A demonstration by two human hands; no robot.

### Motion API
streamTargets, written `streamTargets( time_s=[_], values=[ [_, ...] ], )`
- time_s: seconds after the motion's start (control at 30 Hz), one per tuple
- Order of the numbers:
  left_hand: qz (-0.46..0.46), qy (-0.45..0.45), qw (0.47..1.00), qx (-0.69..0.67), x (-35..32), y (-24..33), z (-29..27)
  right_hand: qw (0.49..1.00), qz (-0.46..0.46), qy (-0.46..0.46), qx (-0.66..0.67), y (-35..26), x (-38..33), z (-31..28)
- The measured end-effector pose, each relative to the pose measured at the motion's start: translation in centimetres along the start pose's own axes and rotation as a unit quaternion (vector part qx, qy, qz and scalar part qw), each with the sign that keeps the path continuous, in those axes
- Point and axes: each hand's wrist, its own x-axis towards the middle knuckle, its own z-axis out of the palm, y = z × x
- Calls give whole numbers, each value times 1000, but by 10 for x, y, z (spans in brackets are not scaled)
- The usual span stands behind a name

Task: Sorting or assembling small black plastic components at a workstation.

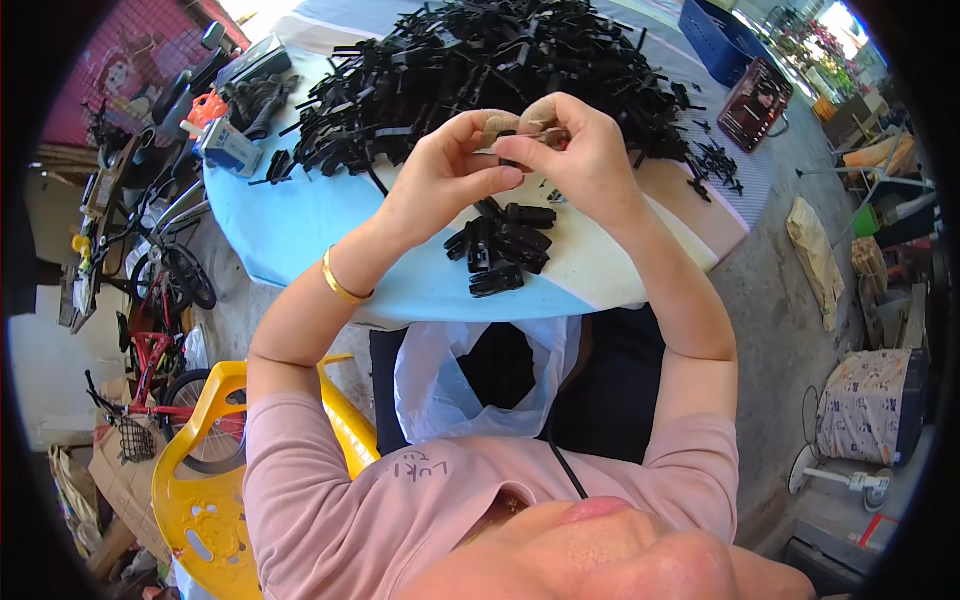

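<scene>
A white bag [412,385] on the person's lap [620,385] gapes open, its dark inside unclear; a blue basket [718,42] stands at the table's [300,235] far right; left hand [438,175] and right hand [585,165] pinch a small black piece [508,152], mostly hidden, near the black heap [480,70].

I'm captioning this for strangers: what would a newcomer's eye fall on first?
Likely the big heap of black parts at the far side of the table. By its near edge, the left hand and right hand meet around a small black piece. A yellow chair stands out at lower left.
</scene>
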Motion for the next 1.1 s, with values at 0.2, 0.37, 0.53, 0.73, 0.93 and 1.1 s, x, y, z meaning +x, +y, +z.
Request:
streamTargets(
  time_s=[0.2, 0.37, 0.53, 0.73, 0.93, 1.1],
  values=[
    [-12, 60, 994, -86, 3, -1, -7, 979, 141, -75, 126, -4, 3, -12],
    [31, 97, 995, -4, 1, -3, -7, 994, 59, -74, 52, -3, 2, -3],
    [93, 106, 990, 2, 0, -4, -6, 991, 108, -77, 32, -13, -1, 0],
    [168, 123, 967, 150, -5, -5, -3, 992, 101, -73, 15, -19, -5, 3],
    [158, 130, 952, 229, -5, 1, 1, 993, 67, -100, 12, -8, 8, -14],
    [59, -81, 952, 291, -3, 5, 1, 957, -27, 110, -267, 2, 30, -53]
  ],
)
